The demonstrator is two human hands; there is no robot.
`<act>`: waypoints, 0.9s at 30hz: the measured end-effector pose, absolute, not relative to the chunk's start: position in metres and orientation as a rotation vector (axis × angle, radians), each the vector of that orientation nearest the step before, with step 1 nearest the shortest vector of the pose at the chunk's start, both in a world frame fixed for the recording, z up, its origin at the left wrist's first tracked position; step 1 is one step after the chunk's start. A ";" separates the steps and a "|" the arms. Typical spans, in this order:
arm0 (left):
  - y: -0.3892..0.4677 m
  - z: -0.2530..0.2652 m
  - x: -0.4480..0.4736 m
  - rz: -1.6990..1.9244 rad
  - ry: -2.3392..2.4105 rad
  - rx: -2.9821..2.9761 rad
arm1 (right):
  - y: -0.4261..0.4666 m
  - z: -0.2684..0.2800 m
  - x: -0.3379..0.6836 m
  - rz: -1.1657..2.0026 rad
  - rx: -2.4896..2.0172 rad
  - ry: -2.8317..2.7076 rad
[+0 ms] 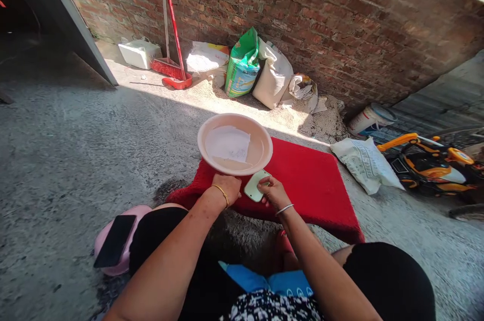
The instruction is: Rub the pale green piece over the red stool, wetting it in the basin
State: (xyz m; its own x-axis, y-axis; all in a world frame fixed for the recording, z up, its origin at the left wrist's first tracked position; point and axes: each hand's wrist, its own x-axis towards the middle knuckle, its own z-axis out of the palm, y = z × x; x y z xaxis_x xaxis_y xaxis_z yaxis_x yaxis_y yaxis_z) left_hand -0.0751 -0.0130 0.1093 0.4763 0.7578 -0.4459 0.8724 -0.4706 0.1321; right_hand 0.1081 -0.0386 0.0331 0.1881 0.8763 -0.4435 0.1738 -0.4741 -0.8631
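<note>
A light pinkish basin (201, 147) stands on a low surface covered with red cloth (310, 175). Inside it lies a white sheet (229, 143) with faint marks, in what looks like clear water. Just below the basin's near rim is my left hand (228, 187), its fingers curled closed against the edge of the cloth; whatever they hold, if anything, is hidden. To its right, my right hand (273, 191) pinches the right side of a flat pale green piece with rounded corners (254, 186). That piece is tilted over the cloth, close to the basin.
A dark phone (115, 240) lies on a pink seat (102, 230) at my left. Along the brick wall are a red broom and dustpan (177, 79), a green sack (242, 66) and a white sack (273, 76). A yellow-black toy vehicle (427, 165) stands at right.
</note>
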 end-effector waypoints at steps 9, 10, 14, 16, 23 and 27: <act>-0.013 0.107 -0.071 -0.450 1.338 2.399 | -0.074 0.043 0.193 1.121 -1.996 -0.988; -0.013 0.106 -0.072 -0.448 1.338 2.399 | -0.077 0.045 0.194 1.122 -1.976 -0.967; -0.012 0.102 -0.074 -0.457 1.342 2.412 | -0.074 0.046 0.154 1.252 -1.795 -0.961; -0.011 0.101 -0.073 -0.468 1.339 2.422 | -0.066 0.042 0.127 1.315 -1.744 -0.985; -0.010 0.099 -0.069 -0.467 1.335 2.440 | -0.081 0.036 0.160 1.328 -1.863 -1.063; -0.011 0.098 -0.070 -0.464 1.319 2.436 | -0.103 0.053 0.217 1.141 -2.000 -0.992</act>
